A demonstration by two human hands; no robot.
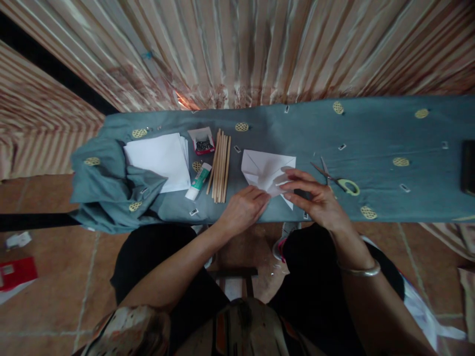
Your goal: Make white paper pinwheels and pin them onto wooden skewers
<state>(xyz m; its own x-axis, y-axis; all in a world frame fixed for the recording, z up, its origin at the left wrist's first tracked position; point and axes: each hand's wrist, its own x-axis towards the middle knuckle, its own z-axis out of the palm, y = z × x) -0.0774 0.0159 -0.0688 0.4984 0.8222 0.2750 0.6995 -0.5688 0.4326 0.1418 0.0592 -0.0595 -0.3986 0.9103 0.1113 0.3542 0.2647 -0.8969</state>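
Head view: on the blue-green cloth point(374, 128), the folded white paper point(267, 165), far edge running left to right, has the right hand point(324, 200) arched at its right side, fingers spread, hold unclear, and the left hand point(245, 208), palm down, pinched on its near edge.

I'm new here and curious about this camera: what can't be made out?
All in the head view:
Left hand: its grip on the folded paper is hidden by the hand itself.
White sheets: lower-left corner covered by bunched cloth.
Dark object: cut off by the right edge.
Dark bits in the small box: too small to identify.
Glue stick: label too blurred to read.
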